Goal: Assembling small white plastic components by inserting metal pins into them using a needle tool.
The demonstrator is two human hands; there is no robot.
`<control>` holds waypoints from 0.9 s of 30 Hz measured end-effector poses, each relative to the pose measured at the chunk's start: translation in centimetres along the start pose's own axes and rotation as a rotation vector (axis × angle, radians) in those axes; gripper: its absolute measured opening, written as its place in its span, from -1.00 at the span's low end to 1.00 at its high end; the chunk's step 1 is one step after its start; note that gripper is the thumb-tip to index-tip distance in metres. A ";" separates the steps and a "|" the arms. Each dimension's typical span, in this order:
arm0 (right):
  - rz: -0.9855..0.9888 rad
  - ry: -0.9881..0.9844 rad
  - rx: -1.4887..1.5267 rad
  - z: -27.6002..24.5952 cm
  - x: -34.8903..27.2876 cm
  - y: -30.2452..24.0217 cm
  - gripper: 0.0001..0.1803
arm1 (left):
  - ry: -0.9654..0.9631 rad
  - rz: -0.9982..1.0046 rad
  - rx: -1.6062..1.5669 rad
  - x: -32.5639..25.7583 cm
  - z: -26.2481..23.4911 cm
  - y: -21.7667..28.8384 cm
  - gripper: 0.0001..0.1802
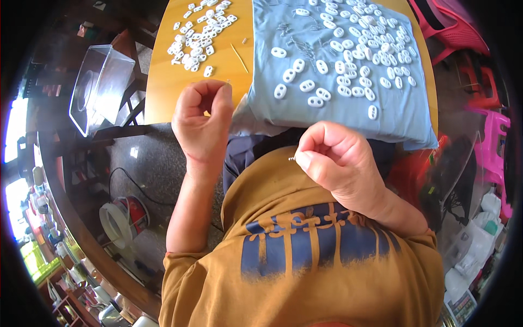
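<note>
Right hand [338,158] pinches thin, short metal pin [292,159]; left hand [202,121] curled.

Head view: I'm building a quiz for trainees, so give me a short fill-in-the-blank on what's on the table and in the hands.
1. The oval white pieces on the right lie on a ____ cloth.
2. The right hand pinches a small metal ____.
3. The tabletop is made of ____.
4. The smaller white pieces lie to the ____ of the cloth.

Missing words: blue; pin; wood; left
</note>
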State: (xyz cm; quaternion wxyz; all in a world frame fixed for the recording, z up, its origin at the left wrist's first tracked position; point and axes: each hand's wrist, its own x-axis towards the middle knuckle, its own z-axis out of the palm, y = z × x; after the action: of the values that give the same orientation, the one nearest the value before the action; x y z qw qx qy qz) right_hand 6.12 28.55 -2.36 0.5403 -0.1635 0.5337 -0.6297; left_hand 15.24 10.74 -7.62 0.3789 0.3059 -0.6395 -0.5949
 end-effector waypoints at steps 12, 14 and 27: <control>0.123 -0.098 -0.038 -1.4 4.2 -1.2 -0.95 | -0.073 0.405 0.868 9.5 1.8 -1.7 -0.95; 0.093 -0.108 -0.079 -1.5 4.7 -1.4 -0.94 | -0.090 0.470 0.947 10.4 2.1 -1.8 -0.93; 0.049 -0.108 -0.031 -3.1 7.0 -2.9 -0.97 | -0.349 0.373 0.436 6.0 1.2 2.7 -0.78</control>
State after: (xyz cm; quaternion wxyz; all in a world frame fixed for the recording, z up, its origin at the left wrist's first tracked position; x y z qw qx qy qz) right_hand -0.35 23.66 -3.64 0.5809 -0.1926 0.5175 -0.5981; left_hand 11.24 6.64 -4.17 0.2918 0.1512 -0.8518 -0.4081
